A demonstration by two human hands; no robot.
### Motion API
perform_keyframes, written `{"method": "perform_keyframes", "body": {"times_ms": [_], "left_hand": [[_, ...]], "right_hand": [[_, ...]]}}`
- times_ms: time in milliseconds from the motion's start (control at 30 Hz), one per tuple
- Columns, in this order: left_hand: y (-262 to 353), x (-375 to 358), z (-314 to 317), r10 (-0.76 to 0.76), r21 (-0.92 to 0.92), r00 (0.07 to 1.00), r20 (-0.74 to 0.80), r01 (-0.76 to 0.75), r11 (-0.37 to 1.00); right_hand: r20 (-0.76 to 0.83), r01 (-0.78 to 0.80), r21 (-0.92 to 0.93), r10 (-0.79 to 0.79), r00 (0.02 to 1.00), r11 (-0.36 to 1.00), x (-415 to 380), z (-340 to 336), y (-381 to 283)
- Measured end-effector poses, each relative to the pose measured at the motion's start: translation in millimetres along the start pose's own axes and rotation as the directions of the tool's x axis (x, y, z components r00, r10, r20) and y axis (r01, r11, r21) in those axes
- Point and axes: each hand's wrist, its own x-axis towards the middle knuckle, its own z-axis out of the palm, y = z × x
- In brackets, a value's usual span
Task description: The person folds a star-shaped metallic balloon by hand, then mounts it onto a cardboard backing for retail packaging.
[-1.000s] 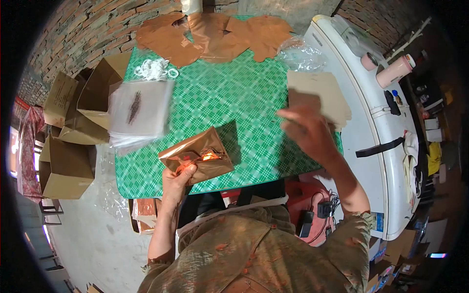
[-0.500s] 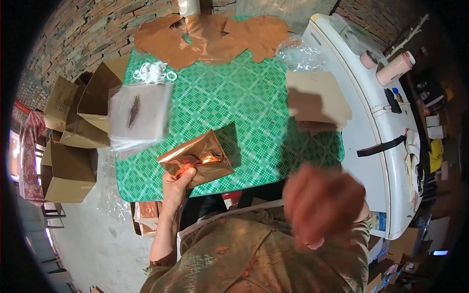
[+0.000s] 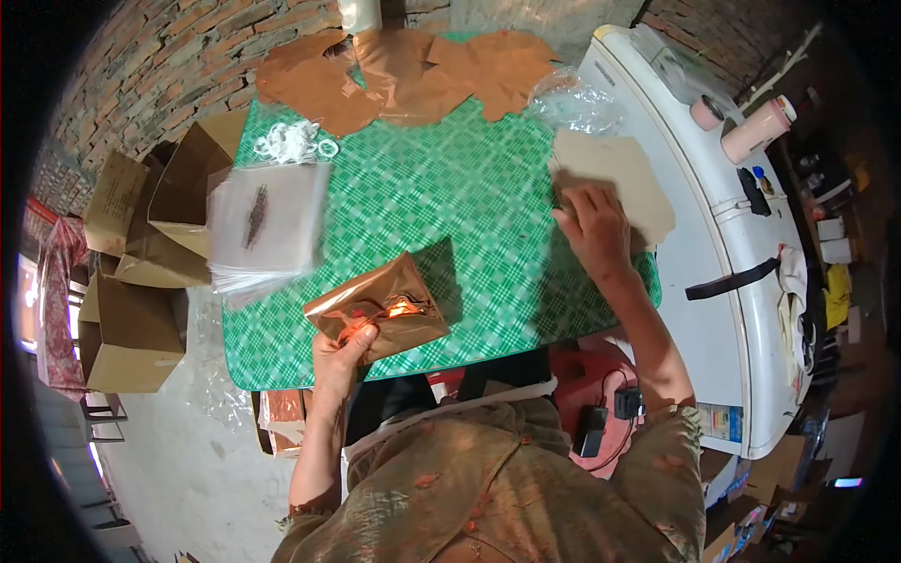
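Note:
My left hand (image 3: 343, 353) is closed on the lower left edge of a folded copper-coloured foil sheet (image 3: 402, 281), with the thumb pressed on top. The foil forms a flat, shiny rectangle tilted over the table's front edge, with bunched, glinting folds in its middle. Over at the right, my right hand (image 3: 599, 230) rests on a stack of tan cardboard sheets (image 3: 633, 178). Its fingers are bent but apart, near the stack's left edge, and nothing shows lifted in them. The hand covers part of the lower stack.
The table has a green checked cover (image 3: 441, 188). Clear plastic sleeves (image 3: 291, 211) and white rings (image 3: 291, 141) lie at left, copper sheets (image 3: 413, 84) along the back. A white fridge (image 3: 713, 244) lies along the right side; open cardboard boxes (image 3: 141, 328) stand at left.
My right hand has moved from near my body, where it was blurred, forward onto the cardboard stack. My left hand and the foil have stayed almost in place.

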Motion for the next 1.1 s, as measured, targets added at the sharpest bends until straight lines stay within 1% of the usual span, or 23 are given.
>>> {"method": "perform_keyframes", "body": {"times_ms": [67, 167, 267, 367, 467, 567, 667, 767, 867, 967, 1067, 1100], "left_hand": [[5, -1, 4, -0.013, 0.008, 1.0, -0.012, 0.013, 1.0], [5, 0, 8, 0.012, -0.022, 1.0, -0.018, -0.013, 1.0], [4, 0, 5, -0.003, -0.004, 1.0, -0.006, 0.003, 1.0], [3, 0, 3, 0.018, 0.007, 1.0, 0.002, -0.018, 1.0], [3, 0, 1, 0.003, 0.024, 1.0, 0.013, -0.004, 1.0], [0, 1, 0, 0.016, 0.02, 1.0, 0.012, -0.016, 1.0], [5, 0, 4, 0.018, 0.0, 1.0, 0.002, -0.018, 1.0], [1, 0, 3, 0.021, -0.023, 1.0, 0.01, -0.021, 1.0], [2, 0, 1, 0.012, -0.004, 1.0, 0.015, -0.012, 1.0], [3, 0, 1, 0.011, 0.001, 1.0, 0.017, -0.011, 1.0], [5, 0, 1, 0.002, 0.015, 1.0, 0.019, -0.002, 1.0], [5, 0, 1, 0.007, 0.015, 1.0, 0.02, -0.007, 1.0]], "right_hand": [[-0.117, 0.039, -0.012, -0.041, 0.992, 0.999, 4, -8, -7], [-0.114, -0.087, 0.011, 0.088, 0.99, 0.996, 3, -10, 5], [0.054, -0.172, -0.035, 0.174, 0.983, 0.984, -1, -13, 13], [0.085, -0.149, -0.065, 0.154, 0.984, 0.987, 1, -13, 12], [0.108, -0.155, -0.008, 0.155, 0.982, 0.988, 2, -15, 6], [0.186, -0.116, -0.034, 0.12, 0.975, 0.993, 5, -16, 8], [0.075, -0.048, 0.028, 0.045, 0.996, 0.998, -2, -13, 16], [0.048, -0.013, 0.074, 0.009, 0.999, 0.997, -5, -21, 15], [0.101, 0.021, 0.096, -0.03, 0.994, 0.995, -10, -29, 16], [0.06, 0.072, 0.113, -0.079, 0.995, 0.991, -16, -21, 27], [0.065, 0.0, 0.155, -0.01, 0.998, 0.988, -9, -34, 27], [-0.015, 0.011, 0.134, -0.009, 1.0, 0.991, -6, -36, 26]]}}
